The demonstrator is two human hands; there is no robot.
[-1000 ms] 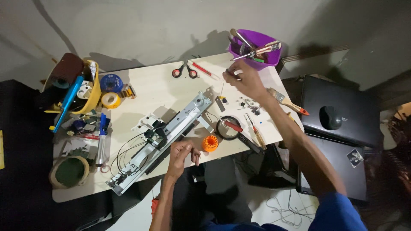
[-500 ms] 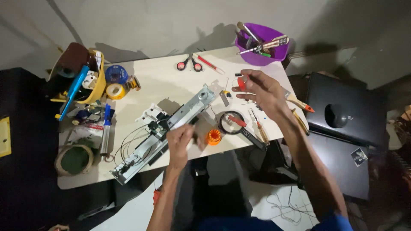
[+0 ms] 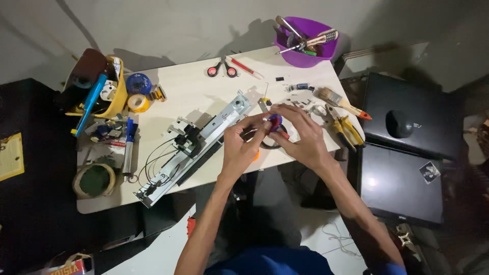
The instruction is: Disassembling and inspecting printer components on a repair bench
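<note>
While both hands meet over the middle of the tabletop, the left hand and right hand pinch one small object, dark blue-purple with a red bit, between their fingertips. Fingers of both hands are curled close around it; what the object is cannot be told. It sits above the tabletop's near edge, just right of the long metal assembly.

- Long metal assembly: lies diagonally, lower left to upper right, black wires looping at its lower end. Left hand just beside its upper half.
- Orange round piece: mostly hidden under the left hand.
- Yellow-handled pliers and a paintbrush: right of the hands, near the edge.
- Small loose parts: scattered beyond the right hand.
- Red-handled scissors and a red pen: far side, well apart from the hands.
- Purple bowl of tools: far right corner.
- Yellow container, blue tape roll, yellow tape roll: left end.
- Green-centred tape roll: near left corner.
- Black cases: off the tabletop, right.
</note>
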